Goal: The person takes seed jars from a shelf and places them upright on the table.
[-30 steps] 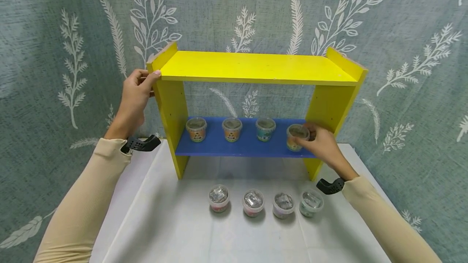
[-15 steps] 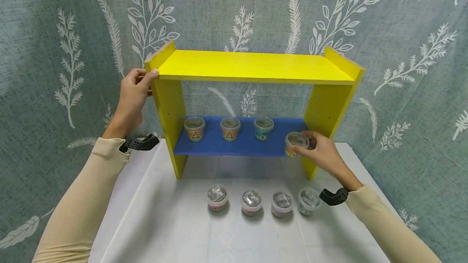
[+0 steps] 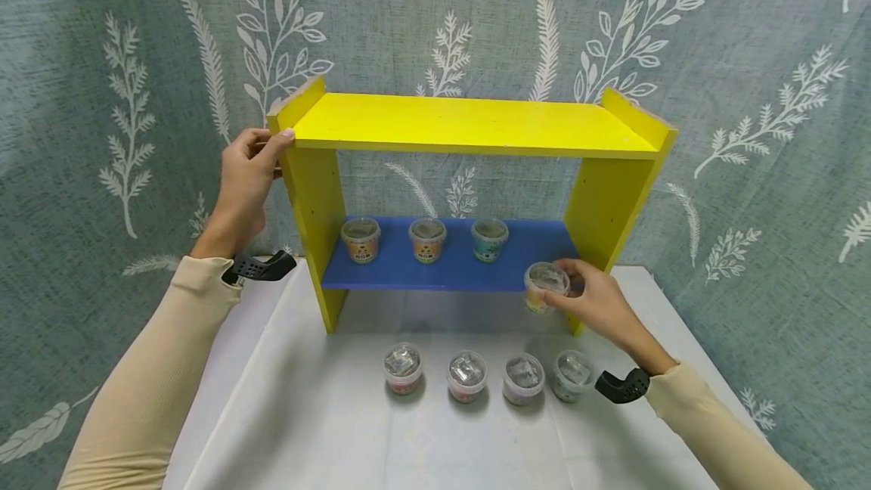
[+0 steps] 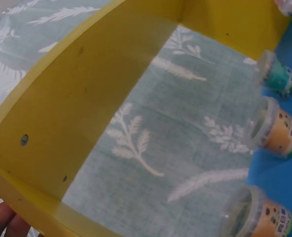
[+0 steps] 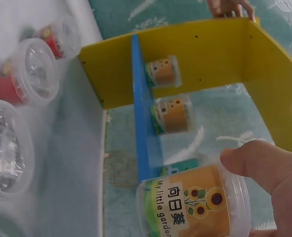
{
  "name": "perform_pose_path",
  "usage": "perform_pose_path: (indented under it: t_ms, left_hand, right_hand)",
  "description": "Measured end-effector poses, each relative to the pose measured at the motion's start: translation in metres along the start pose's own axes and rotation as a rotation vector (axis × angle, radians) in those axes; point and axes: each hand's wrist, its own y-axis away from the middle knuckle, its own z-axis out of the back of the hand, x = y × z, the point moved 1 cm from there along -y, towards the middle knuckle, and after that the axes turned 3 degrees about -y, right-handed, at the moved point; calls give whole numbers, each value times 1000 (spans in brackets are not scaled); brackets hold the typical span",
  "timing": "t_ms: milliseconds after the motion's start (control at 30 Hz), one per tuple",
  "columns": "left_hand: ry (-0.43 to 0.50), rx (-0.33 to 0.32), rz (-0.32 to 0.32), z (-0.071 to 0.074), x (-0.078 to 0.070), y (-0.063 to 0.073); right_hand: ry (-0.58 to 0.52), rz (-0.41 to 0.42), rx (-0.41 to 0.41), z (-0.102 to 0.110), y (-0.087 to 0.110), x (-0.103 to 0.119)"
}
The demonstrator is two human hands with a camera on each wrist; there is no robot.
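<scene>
My right hand [image 3: 599, 297] grips a small clear plastic tub [image 3: 537, 301] with an orange sunflower label, held just in front of the right end of the blue shelf [image 3: 449, 275]. In the right wrist view the tub [image 5: 195, 202] shows its label up close, with the thumb near its rim. My left hand [image 3: 246, 176] grips the upper left corner of the yellow shelf unit [image 3: 469, 121], thumb on the front edge. On the blue shelf stand two orange-labelled tubs [image 3: 427, 240] and a teal-labelled tub [image 3: 489, 240], all upright.
Several more lidded tubs [image 3: 466, 376] with silvery packets inside stand in a row on the white-covered table [image 3: 422, 452], in front of the shelf unit. Behind it hangs a green leaf-patterned cloth [image 3: 408, 21].
My right hand has brought the sunflower tub from the right end of the blue shelf forward and down, past its front edge. The left hand keeps its grip on the corner.
</scene>
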Motion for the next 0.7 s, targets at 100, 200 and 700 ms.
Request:
perform_pose_path:
  t_ms: [100, 200, 700]
  left_hand:
    - [41, -10, -9, 0, 1, 0]
    - [52, -15, -14, 0, 1, 0]
    - [-27, -56, -53, -3, -2, -1]
  right_hand:
    - [-16, 5, 5, -3, 5, -1]
    - [-17, 19, 14, -6, 10, 0]
    - [-61, 15, 58, -21, 29, 2]
